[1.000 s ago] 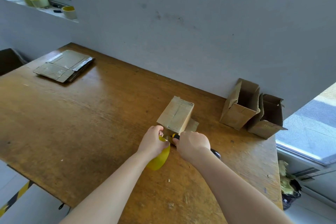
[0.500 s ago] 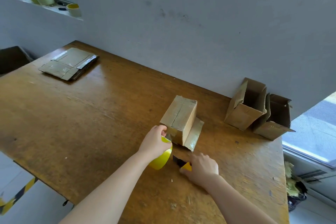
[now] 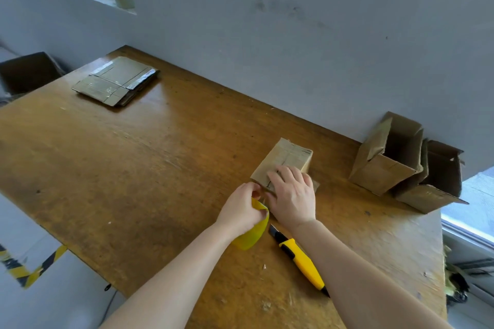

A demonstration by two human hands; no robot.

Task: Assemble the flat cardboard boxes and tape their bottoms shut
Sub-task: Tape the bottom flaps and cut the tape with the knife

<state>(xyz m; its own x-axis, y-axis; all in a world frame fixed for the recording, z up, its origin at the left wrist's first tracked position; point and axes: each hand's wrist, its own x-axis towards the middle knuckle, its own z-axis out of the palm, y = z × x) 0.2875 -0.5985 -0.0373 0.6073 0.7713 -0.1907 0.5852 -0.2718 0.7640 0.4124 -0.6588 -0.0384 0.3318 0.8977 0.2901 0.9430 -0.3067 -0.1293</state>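
Since the earlier frame, the right hand [image 3: 294, 197] has let go of the knife and come up onto the box. The knife is now on the wood, and the left hand has kept its hold on the roll.

Table [image 3: 133, 168]: wooden, set against the wall. It carries a stack of flat boxes [image 3: 117, 80] at the far left and two assembled boxes [image 3: 385, 168] lying open-mouthed at the far right.

Box in work [image 3: 291, 155]: stands near the middle right of the table, with its closed bottom turned up and towards the viewer and a seam line visible along it.

Right hand: the palm and slightly spread fingers lie flat on the near part of that bottom, pressing down.

Left hand [image 3: 238, 211]: the fingers curl round the yellow tape roll [image 3: 251, 238] just beside the box's near corner. Whether a strip still joins the roll to the box cannot be told.

Knife [image 3: 302, 259]: yellow-handled, lying on the table beside the right forearm and held by neither hand.

Assessment: the cut appears to be done and the strip is being smoothed down. This box is judged nearly finished, and the flat stack remains to be assembled.
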